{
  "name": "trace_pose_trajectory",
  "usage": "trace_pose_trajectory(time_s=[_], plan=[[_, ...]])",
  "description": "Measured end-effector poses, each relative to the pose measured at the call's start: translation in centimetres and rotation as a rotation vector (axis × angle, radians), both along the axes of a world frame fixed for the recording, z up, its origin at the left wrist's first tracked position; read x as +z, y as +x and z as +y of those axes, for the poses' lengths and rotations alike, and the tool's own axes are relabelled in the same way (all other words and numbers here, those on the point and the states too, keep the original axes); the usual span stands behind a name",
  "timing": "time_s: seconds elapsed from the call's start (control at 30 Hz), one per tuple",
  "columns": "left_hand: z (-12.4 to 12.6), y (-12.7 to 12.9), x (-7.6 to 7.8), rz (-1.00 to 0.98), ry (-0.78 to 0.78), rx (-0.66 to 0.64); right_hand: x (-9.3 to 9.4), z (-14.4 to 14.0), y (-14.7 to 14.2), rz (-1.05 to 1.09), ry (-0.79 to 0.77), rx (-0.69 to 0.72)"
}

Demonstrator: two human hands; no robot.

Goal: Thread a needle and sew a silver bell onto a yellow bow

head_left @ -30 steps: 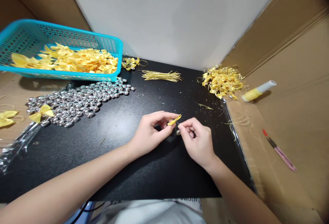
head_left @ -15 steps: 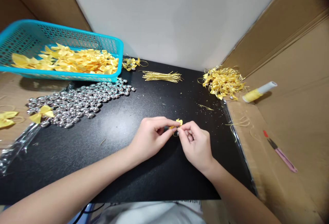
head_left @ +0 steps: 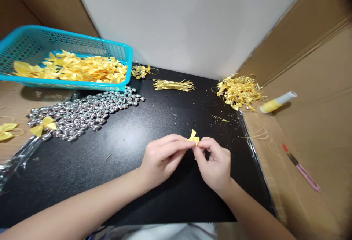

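A small yellow ribbon bow (head_left: 194, 137) is pinched between my two hands, above the black tabletop. My left hand (head_left: 166, 157) comes from the left, its fingers closed on the bow's left side. From the right, my right hand (head_left: 213, 161) has thumb and forefinger pressed together at the bow's lower right edge. Fingertips hide the middle of the bow and anything tied there. Beyond the hands lies a bundle of gold cords (head_left: 173, 84).
A turquoise basket (head_left: 82, 83) of yellow bows stands at the back left, with silver beads (head_left: 79, 115) before it. Finished-looking bows with cords form a pile (head_left: 239, 90) at the back right. A pink-handled tool (head_left: 305, 174) and a yellow-and-white tube (head_left: 277, 102) lie on the right.
The bow has turned, and one tail now points up between my hands. Both hands have shifted slightly down and sit closer together. A bead seen under the bow earlier is now hidden.
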State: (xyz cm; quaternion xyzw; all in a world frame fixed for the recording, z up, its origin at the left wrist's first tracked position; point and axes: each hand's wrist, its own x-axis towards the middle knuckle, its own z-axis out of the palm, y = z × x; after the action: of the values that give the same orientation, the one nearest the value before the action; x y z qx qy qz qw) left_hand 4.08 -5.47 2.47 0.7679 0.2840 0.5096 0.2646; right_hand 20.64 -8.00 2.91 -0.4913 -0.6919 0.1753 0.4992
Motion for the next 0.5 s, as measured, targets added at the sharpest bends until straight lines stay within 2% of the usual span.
trace_pose_trajectory(time_s=[0.27,0.5], plan=[[0.1,-0.2,0.1,0.009,0.114,-0.006,-0.9,-0.1,0.2,0.325,-0.163,0.199],[-0.2,0.3,-0.2,-0.061,0.088,-0.048,-1.5,-0.6,-0.4,0.400,-0.047,0.194]])
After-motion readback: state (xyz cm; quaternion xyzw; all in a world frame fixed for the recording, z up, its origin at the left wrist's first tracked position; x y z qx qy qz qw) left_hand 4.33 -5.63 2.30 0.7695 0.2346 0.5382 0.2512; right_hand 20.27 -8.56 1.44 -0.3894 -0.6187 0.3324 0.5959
